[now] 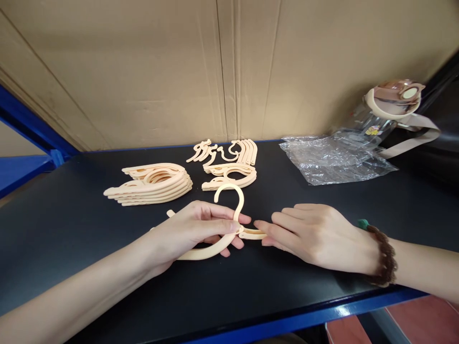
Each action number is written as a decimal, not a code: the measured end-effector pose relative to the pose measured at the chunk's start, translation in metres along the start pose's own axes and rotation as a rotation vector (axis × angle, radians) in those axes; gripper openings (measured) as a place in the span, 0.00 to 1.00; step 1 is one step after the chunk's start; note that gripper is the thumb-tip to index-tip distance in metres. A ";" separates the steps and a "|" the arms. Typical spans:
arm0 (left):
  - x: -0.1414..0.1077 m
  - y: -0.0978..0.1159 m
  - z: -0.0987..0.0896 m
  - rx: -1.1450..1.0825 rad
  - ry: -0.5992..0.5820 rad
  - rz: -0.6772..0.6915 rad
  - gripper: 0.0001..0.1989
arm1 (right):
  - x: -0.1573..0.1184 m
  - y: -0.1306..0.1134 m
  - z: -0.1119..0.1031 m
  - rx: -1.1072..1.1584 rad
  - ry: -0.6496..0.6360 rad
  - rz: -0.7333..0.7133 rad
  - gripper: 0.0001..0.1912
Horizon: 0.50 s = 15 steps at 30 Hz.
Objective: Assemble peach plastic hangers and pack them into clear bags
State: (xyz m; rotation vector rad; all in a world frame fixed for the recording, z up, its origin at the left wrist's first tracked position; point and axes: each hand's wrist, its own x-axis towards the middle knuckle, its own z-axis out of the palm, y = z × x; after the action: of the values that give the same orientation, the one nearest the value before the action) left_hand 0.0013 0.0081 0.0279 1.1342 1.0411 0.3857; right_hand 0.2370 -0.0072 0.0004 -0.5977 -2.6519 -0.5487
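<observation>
A cream plastic folding hanger (211, 250) is held just above the black tabletop, its curved hook pointing up. My left hand (190, 227) grips it at the centre joint, thumb on top near the hook's base and fingers behind. My right hand (315, 234) is closed over the end of the hanger's short right arm, with that end hidden under the fingers. Behind my left hand lies a stack of cream hanger parts (154, 193). A smaller stack of similar parts (229, 180) lies just beyond the hook.
Several loose cream hooks (247, 152) lie near the cardboard wall (143, 71). Clear plastic bags (333, 162) spread at the back right, beside a transparent bottle (385, 114) with a strap. A blue rail (287, 322) edges the black table (244, 291) in front.
</observation>
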 end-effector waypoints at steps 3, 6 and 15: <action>-0.001 -0.001 -0.001 0.016 0.003 0.010 0.07 | -0.001 -0.001 -0.001 0.012 -0.005 -0.003 0.16; 0.000 -0.003 -0.002 0.020 -0.001 0.016 0.08 | -0.001 -0.001 -0.001 0.012 -0.012 -0.010 0.15; 0.000 -0.002 0.000 0.072 -0.025 0.010 0.09 | -0.001 0.001 -0.005 0.002 0.008 -0.032 0.12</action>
State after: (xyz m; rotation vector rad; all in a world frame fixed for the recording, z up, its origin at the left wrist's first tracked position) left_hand 0.0010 0.0072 0.0259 1.2064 1.0345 0.3433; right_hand 0.2395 -0.0091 0.0040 -0.5521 -2.6585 -0.5566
